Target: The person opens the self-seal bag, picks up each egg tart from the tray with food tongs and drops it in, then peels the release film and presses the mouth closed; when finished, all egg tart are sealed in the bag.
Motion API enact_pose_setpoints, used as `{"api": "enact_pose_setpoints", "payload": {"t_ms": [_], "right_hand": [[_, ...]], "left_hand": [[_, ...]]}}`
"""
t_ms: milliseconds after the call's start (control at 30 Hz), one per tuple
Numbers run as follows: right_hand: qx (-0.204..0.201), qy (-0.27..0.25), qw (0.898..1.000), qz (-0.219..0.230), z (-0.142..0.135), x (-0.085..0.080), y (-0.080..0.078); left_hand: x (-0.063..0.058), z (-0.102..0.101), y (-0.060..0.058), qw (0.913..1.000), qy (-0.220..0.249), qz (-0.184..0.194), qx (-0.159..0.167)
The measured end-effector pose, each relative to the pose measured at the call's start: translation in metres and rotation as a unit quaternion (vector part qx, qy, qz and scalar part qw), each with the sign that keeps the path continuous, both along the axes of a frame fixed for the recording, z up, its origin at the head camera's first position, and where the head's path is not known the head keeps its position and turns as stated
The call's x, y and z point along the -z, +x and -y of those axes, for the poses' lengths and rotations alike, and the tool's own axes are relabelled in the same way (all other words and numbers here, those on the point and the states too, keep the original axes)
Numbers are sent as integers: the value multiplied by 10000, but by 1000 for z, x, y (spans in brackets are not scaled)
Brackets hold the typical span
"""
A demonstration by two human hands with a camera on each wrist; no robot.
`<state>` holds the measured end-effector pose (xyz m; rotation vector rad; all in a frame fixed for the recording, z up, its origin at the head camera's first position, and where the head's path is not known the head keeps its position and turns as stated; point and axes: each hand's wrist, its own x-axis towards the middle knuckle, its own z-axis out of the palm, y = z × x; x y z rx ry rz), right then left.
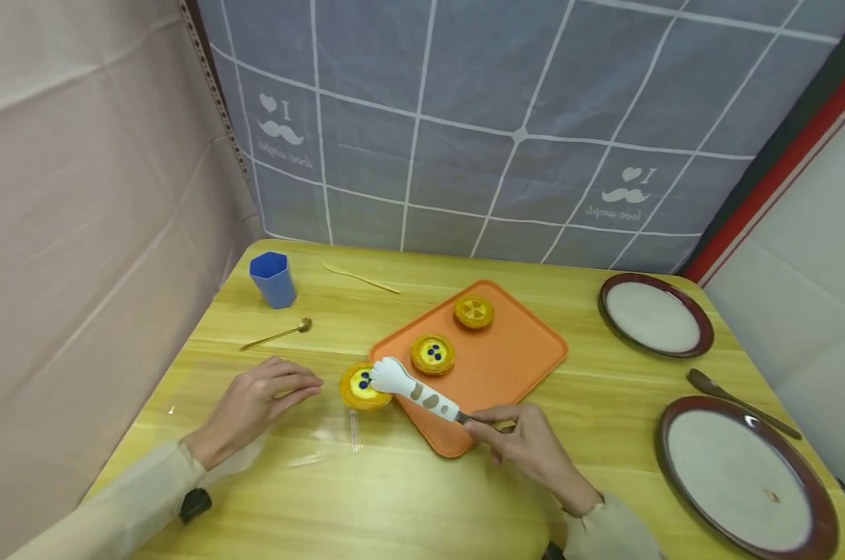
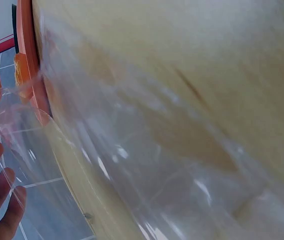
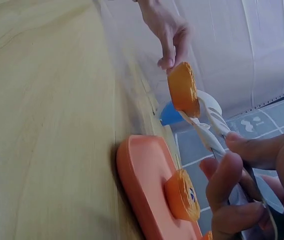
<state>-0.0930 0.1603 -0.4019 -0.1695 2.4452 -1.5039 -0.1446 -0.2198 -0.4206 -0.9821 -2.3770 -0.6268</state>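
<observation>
My right hand (image 1: 527,442) grips metal tongs (image 1: 432,400) with white, paw-shaped ends. Between those ends is an egg tart (image 1: 350,394) topped with blue berries, raised past the left side of the orange tray (image 1: 516,365). My left hand (image 1: 254,397) pinches the edge of a clear plastic bag (image 2: 131,150), its fingers close to the held tart in the right wrist view. Another berry-topped tart (image 1: 432,367) and a tart with a segmented yellow top (image 1: 474,313) sit on the tray.
A blue cup (image 1: 275,281) stands at the back left, near a small gold spoon (image 1: 282,336) and a thin gold utensil (image 1: 359,278). On the right lie two brown-rimmed plates (image 1: 653,315) with a dark spoon (image 1: 744,403) between them. A grey checked cloth (image 1: 478,155) hangs behind the table.
</observation>
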Motion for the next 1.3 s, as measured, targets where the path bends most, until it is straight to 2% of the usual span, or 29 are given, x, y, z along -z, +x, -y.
{"api": "enact_pose_setpoints", "payload": {"t_ms": [133, 300, 500, 633, 933, 1300], "right_hand": [[13, -25, 10000, 38, 0, -4, -2], [102, -110, 9999, -31, -6, -12, -3], [-173, -163, 9997, -91, 0, -17, 3], [-143, -26, 9998, -123, 7, -20, 7], [-211, 186, 9996, 88, 10, 7, -4], [-136, 9, 9998, 143, 7, 13, -8]], "left_hand": [[-2, -3, -4, 9998, 29, -186, 85], [-4, -6, -7, 9997, 50, -235, 81], [-5, -5, -5, 9996, 270, -2, 19], [-5, -6, -3, 9986, 512, -34, 107], [-7, -8, 0, 9963, 777, -49, 368], [-6, -7, 0, 9931, 982, 50, 635]]}}
